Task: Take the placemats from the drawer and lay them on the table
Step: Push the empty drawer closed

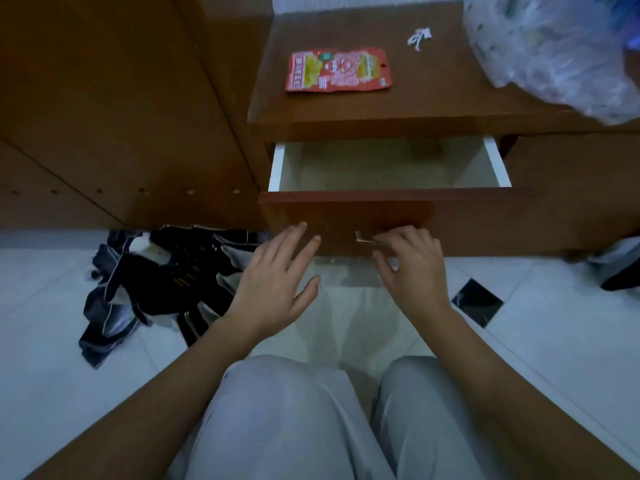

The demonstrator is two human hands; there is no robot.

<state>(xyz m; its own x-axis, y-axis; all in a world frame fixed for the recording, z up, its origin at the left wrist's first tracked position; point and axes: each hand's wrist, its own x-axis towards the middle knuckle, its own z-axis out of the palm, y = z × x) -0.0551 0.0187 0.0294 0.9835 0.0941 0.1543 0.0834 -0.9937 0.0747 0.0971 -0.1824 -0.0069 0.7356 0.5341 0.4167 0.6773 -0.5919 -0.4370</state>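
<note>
A brown wooden drawer with white inner walls stands pulled out under a low brown table top. Its pale inside shows no placemat that I can make out. My right hand is at the drawer front, fingers curled on the metal handle. My left hand hovers flat with fingers spread just left of the handle, fingertips near the drawer front, holding nothing.
A red snack packet and a small white scrap lie on the table top. A clear plastic bag sits at its right. Dark clothes are piled on the white tiled floor at left. A tall wooden cabinet stands left.
</note>
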